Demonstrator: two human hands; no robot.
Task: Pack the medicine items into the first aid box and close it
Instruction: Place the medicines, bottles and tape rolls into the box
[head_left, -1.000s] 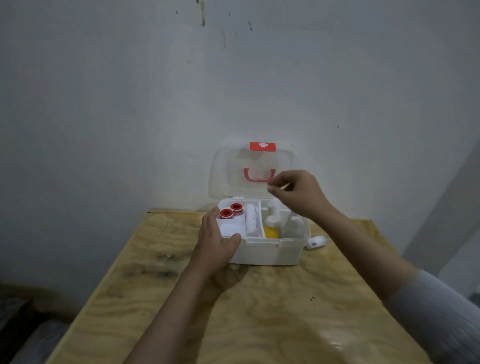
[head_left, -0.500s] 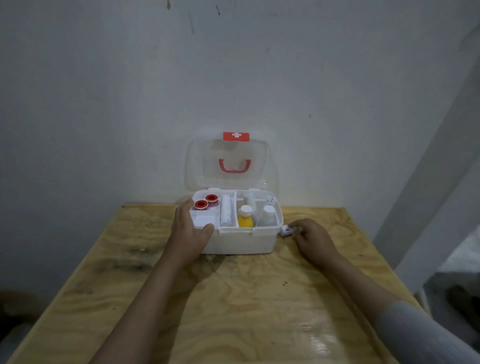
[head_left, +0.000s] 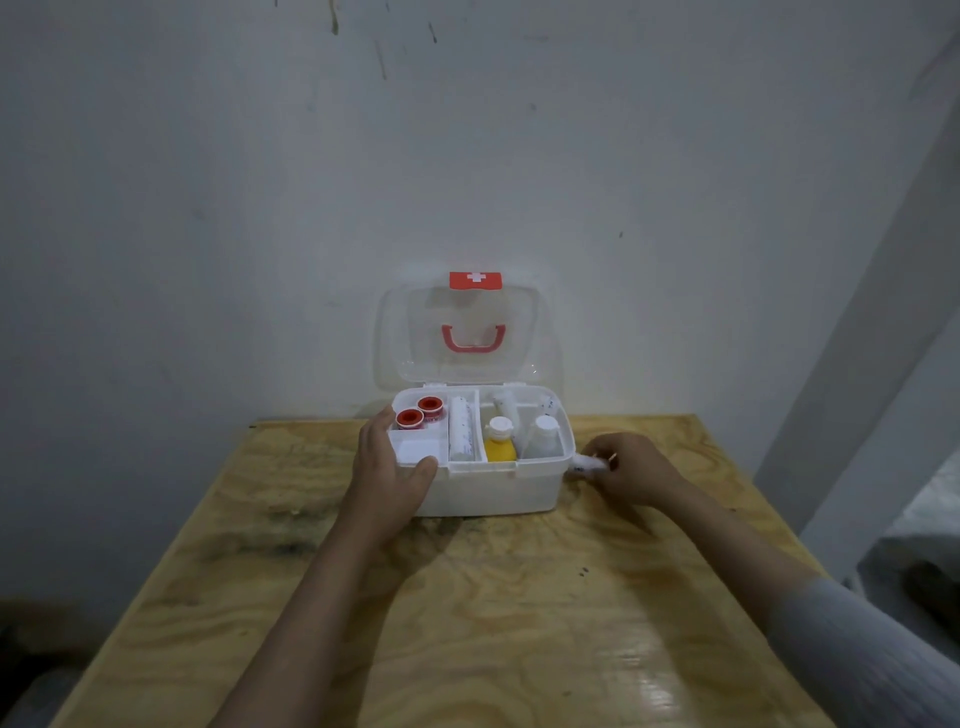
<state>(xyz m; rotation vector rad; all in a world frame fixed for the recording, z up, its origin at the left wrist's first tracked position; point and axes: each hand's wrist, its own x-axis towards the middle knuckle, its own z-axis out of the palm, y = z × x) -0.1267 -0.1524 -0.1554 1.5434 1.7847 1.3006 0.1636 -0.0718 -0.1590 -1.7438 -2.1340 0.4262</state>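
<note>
A white first aid box (head_left: 498, 488) stands open at the table's far edge, its clear lid (head_left: 467, 332) with a red handle upright against the wall. Inside lie two red tape rolls (head_left: 418, 412), a white bandage roll (head_left: 461, 428), a yellow bottle (head_left: 500, 441) and a white bottle (head_left: 543, 434). My left hand (head_left: 387, 467) grips the box's front left corner, thumb on the rim. My right hand (head_left: 631, 470) is on the table just right of the box, fingers closed on a small white item (head_left: 586, 463).
The plywood table (head_left: 467, 613) ends at a grey wall right behind the box. A pale slanted beam (head_left: 878, 322) rises at the right, beyond the table's right edge. Dark floor shows at the lower left.
My right hand came down from above the box's right compartments to the table beside it and closed on the small white item. The left hand stayed on the box.
</note>
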